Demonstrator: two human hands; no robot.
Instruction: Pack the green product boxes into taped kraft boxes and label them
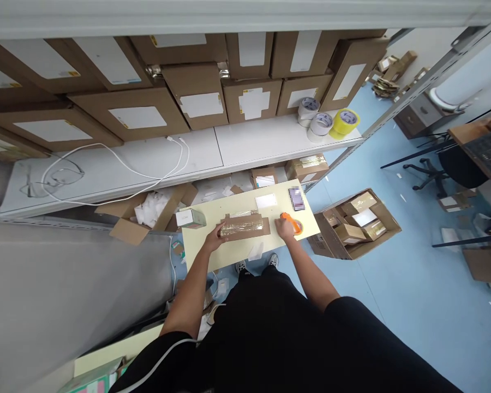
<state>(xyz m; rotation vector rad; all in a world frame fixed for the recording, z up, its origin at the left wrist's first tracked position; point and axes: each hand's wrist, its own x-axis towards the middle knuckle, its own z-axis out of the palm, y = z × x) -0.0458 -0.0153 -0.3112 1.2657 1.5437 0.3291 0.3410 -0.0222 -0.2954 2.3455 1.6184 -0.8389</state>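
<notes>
Taking the middle of the desk (225, 255) as the clock's centre. Furthest out at nine, tucked below the shelf (253, 143), there's an open box of crumpled white stuff (151, 210), packing paper I guess. Nearer in, also nine, a small grey-green box (191, 219) sits at the desk's edge, probably parked there to keep my middle free.

My left hand (215, 238) is on the left end of the taped cardboard (244, 226), which lies flat bang in the centre. Fingers look clamped over that end, I'd say so it doesn't slide. White scrap (256, 250) at six, white sheet (266, 201) at one, kept off the cardboard and within reach.

My right hand (285, 227), at three, has its fingers curled shut round the orange tape dispenser (291, 221), held low by the desk, handy for the cardboard. A dark flat thing (297, 198) is at two, and a big carton (331, 248) of boxes stands on the floor beyond three, beside the desk.

Hard to make out: my left fingertips are too small to see properly, my right palm hides part of the dispenser, the flat thing is pixelated (phone maybe?), and I can't read any print on the sheet.
</notes>
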